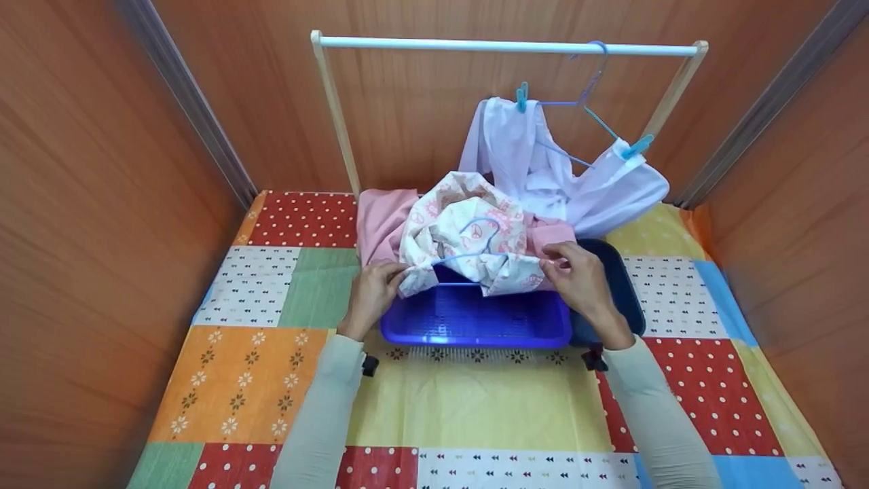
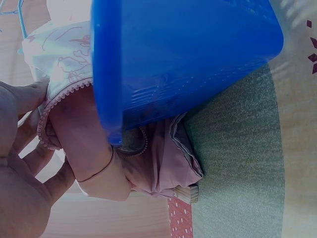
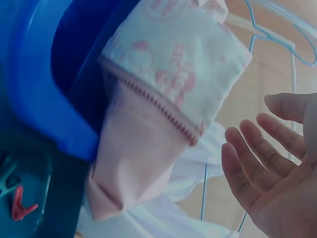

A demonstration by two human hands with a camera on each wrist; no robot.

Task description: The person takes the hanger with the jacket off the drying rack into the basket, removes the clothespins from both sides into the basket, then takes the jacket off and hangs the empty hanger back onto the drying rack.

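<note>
A white garment with pink prints (image 1: 422,221) lies bunched over the back of a blue basket (image 1: 475,341). A light blue hanger (image 1: 464,255) sits in it, hook upward. At the garment's left end my left hand (image 1: 372,288) pinches the cloth between thumb and fingers. My right hand (image 1: 580,282) is by its right end. In the right wrist view that hand's fingers (image 3: 260,158) are spread, apart from the printed cloth (image 3: 173,64) and its pink trimmed edge. Pink cloth (image 1: 383,217) lies beneath and behind the printed garment.
A rack with a white rod (image 1: 434,45) stands behind. White clothing (image 1: 516,136) hangs there from a second hanger (image 1: 597,122) with teal clothespins (image 1: 521,97). Right of the basket is a dark tray (image 1: 621,292), holding a red clothespin (image 3: 21,206) among others. Wooden panels (image 1: 88,238) enclose the patchwork cloth.
</note>
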